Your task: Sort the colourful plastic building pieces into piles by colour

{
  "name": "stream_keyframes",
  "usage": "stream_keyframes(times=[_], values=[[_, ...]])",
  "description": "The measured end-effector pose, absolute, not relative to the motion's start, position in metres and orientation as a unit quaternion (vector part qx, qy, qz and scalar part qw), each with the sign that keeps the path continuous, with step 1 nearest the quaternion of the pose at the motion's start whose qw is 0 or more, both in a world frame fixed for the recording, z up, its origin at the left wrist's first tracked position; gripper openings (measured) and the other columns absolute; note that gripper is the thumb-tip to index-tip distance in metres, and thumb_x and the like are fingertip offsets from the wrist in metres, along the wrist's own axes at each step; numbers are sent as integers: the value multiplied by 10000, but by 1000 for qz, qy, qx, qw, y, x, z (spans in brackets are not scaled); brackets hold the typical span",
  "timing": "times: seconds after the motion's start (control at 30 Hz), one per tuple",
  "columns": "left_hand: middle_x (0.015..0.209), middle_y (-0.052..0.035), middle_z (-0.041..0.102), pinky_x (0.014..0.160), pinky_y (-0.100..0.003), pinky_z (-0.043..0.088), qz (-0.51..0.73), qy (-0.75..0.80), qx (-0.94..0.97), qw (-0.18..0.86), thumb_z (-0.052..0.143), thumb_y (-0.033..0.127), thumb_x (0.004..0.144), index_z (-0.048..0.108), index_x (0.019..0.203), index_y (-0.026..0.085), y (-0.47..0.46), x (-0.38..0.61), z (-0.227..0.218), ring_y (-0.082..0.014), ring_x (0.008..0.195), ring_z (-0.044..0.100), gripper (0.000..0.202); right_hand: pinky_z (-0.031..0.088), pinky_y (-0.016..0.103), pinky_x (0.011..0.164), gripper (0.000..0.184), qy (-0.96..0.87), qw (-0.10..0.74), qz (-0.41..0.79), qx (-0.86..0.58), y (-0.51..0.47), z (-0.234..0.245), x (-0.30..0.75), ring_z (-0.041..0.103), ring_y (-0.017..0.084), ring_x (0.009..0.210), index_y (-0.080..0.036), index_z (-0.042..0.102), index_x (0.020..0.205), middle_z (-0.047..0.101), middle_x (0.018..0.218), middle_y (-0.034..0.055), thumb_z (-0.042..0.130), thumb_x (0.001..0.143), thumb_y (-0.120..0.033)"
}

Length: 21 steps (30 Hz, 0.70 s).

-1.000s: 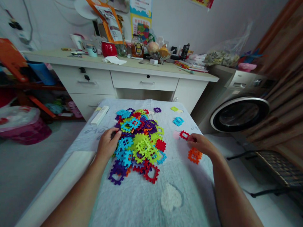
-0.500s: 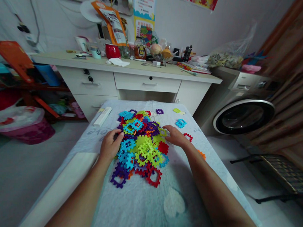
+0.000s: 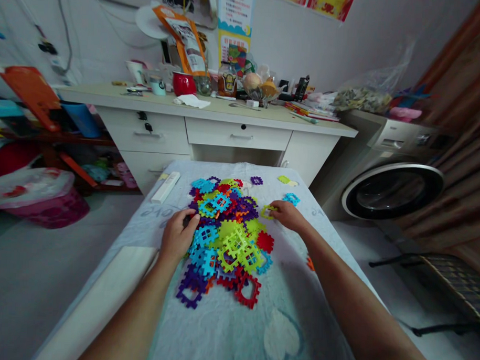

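A heap of colourful interlocking plastic tiles [image 3: 227, 237] lies on a light blue cloth-covered table [image 3: 234, 332]. My left hand [image 3: 178, 236] rests curled against the heap's left side, fingers pressed on the tiles. My right hand [image 3: 288, 215] pinches a yellow-green tile [image 3: 267, 211] at the heap's right edge. Loose tiles lie apart: a cyan one [image 3: 292, 198], a purple one [image 3: 256, 180], a green one [image 3: 283, 179]. An orange tile [image 3: 310, 263] peeks out from behind my right forearm.
A white stick-like object [image 3: 166, 187] lies at the table's far left. Behind stands a white desk [image 3: 210, 131] crowded with a red cup [image 3: 183, 84], jars and papers. A washing machine [image 3: 390, 175] is at the right, a pink basin [image 3: 30, 193] at the left.
My right hand has moved from the red and orange tiles on the right to the heap's edge and pinched a yellow-green tile. My left hand stayed at the heap. The camera shifted slightly.
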<state>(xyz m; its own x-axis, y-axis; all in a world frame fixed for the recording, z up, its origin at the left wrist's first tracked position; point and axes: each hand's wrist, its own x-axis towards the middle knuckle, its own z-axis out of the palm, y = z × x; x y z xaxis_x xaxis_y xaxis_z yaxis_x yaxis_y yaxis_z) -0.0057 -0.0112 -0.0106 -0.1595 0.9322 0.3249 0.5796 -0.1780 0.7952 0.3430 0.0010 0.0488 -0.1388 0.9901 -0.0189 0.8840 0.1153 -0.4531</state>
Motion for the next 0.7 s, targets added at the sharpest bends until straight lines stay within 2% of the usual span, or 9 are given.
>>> stream_keyframes(times=[0.1,0.23,0.4,0.57,0.7], values=[[1057,-91,698,983,-418,469,454,611,618,195,518,555,817,679,994,201,-12,-5,-9,-263,1037,627,427,433,195,577,273,-662,220,244,-674,17,46,361,628,123,627,-159,668,1031,721,732,19,597,774,-99],[1078,-96,693,986,-426,465,451,614,617,197,513,562,819,678,1006,199,-12,-5,-8,-271,1054,622,440,398,173,464,194,-542,356,296,-702,44,48,392,558,94,515,-159,613,973,698,683,17,614,781,-134],[1077,-85,698,985,-423,465,449,616,617,194,515,570,820,677,1002,213,-12,-6,-10,-268,1045,624,433,480,195,467,189,-359,499,284,-736,81,45,431,578,108,523,-166,590,920,662,656,27,683,755,-173],[1080,-84,699,977,-417,465,446,615,621,193,512,574,822,677,1006,214,-13,-6,-9,-266,1037,625,437,518,228,476,226,-291,505,252,-773,110,35,448,637,151,566,-201,613,972,595,625,3,700,764,-219],[1077,-84,696,975,-416,463,445,616,621,193,514,564,827,677,1017,209,-13,-7,-10,-265,1040,622,434,515,219,504,321,-268,497,228,-793,126,29,449,673,152,643,-225,624,1057,627,753,20,720,752,-193]])
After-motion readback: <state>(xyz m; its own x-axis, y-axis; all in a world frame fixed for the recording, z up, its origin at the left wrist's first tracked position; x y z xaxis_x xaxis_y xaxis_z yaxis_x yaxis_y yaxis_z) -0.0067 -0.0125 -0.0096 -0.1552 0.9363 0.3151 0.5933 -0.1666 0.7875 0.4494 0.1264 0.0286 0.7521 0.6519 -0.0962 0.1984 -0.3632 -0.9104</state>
